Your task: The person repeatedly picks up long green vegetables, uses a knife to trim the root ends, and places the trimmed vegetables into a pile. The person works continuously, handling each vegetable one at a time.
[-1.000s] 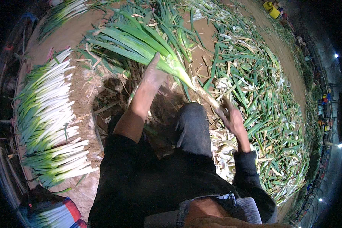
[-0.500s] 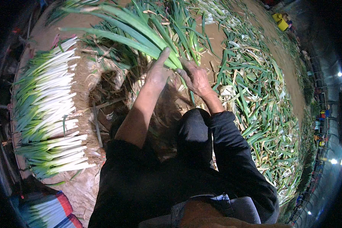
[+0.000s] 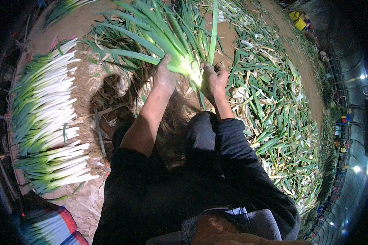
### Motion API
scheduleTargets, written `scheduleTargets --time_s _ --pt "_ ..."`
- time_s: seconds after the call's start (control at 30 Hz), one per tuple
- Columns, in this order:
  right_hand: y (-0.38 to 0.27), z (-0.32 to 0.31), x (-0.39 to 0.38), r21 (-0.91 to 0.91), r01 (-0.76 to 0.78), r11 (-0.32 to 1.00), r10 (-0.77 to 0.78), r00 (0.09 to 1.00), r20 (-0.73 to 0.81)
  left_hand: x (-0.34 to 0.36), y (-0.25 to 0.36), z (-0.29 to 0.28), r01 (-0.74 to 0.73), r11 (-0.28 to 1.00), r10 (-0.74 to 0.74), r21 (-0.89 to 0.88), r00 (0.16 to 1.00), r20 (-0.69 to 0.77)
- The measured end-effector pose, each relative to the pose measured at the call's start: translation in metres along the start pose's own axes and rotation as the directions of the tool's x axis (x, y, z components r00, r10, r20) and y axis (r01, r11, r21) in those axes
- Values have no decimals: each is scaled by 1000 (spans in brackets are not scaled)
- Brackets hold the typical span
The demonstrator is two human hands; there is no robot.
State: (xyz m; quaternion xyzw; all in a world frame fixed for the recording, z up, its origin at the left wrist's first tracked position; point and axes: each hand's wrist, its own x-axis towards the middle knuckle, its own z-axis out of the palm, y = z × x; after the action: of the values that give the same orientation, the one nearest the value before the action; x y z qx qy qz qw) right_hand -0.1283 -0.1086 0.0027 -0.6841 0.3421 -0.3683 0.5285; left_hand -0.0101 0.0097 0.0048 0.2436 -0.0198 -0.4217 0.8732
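Note:
A large green onion (image 3: 167, 38) with fanned leaves lies across my left hand (image 3: 164, 77), its leaves pointing away and to the left. The hand is closed around its lower part, thumb on top. Close beside it, my right hand (image 3: 216, 81) pinches the base of one outer leaf (image 3: 214, 32), which stands apart from the rest and points straight away from me. The pale stem shows between the two hands; its root end is hidden. Behind the held plant lie unpeeled green onions (image 3: 198, 26) with leaves on.
Peeled green onions (image 3: 55, 98) lie in a long row at left, white ends toward me. Stripped leaves (image 3: 274, 110) heap along the right. Wrapped bundles (image 3: 49, 226) with red and blue edging sit at lower left. A yellow container (image 3: 297, 20) stands far right. My knee (image 3: 200, 132) rises below my hands.
The onion's leaves have spread and swung more upright. My right hand has turned upward and drawn one outer leaf away to the right, baring paler stem.

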Motion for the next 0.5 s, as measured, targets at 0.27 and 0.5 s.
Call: scheduleTargets --time_s 0.27,0.5 --pt "-22 11 -13 -254 99 962 -9 943 334 -12 2 5 13 999 -11 -35 998 67" --pt "-28 9 -21 -8 -89 996 88 964 250 -12 -2 3 61 993 -58 99 998 -34"
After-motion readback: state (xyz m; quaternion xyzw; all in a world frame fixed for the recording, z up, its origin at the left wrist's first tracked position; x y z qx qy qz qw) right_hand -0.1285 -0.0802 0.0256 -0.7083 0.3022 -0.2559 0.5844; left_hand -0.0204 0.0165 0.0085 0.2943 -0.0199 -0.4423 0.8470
